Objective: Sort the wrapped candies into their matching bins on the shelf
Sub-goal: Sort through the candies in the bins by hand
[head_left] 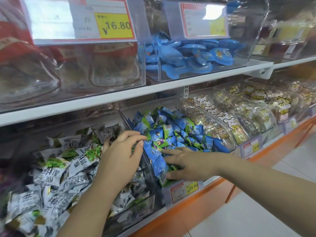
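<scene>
Your left hand (123,151) hovers where the grey-and-white candies (56,170) meet the blue candies (186,134) to their right. Its fingers are curled, but whether they pinch a wrapper cannot be told. Your right hand (184,161) lies spread flat on the blue pile. Pinch one stray wrapper at a time; verify its print before release.

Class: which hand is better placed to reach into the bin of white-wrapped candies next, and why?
Likely left. The left hand hangs over the white-wrapped candies, while the right hand lies further right, fingers spread on the blue-wrapped candies.
</scene>
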